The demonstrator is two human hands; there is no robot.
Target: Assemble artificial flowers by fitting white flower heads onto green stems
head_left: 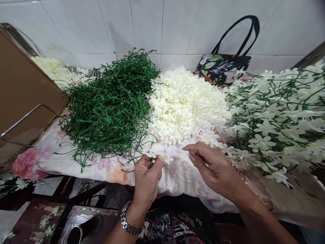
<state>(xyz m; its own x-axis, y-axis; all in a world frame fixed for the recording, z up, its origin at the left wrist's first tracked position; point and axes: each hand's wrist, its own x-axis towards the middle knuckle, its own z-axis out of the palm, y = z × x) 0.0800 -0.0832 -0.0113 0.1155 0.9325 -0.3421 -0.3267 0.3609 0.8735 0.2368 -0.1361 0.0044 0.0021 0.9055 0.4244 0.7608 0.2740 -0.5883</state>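
Observation:
My left hand (149, 173), with a metal watch on its wrist, is closed in a pinch on an artificial flower stem. White blossoms (166, 157) show at its fingertips, and a bit of green stem passes between the fingers. To the right, my right hand (210, 166) is also pinched, thumb against forefinger; whatever is between those fingertips is too small to name. Beyond my left hand lies a heap of green plastic stems (111, 105). A pile of loose white artificial petals (188, 101) lies just past both hands, with thin white stamens (200, 130) at its near edge.
Finished-looking white flower sprays (279, 122) are heaped at the right. A floral cloth (101, 166) covers the work surface. Behind stand a black flowered bag (223, 67) and a tiled wall (147, 27). A brown cardboard box (25, 74) borders the left, near more pale petals (53, 69).

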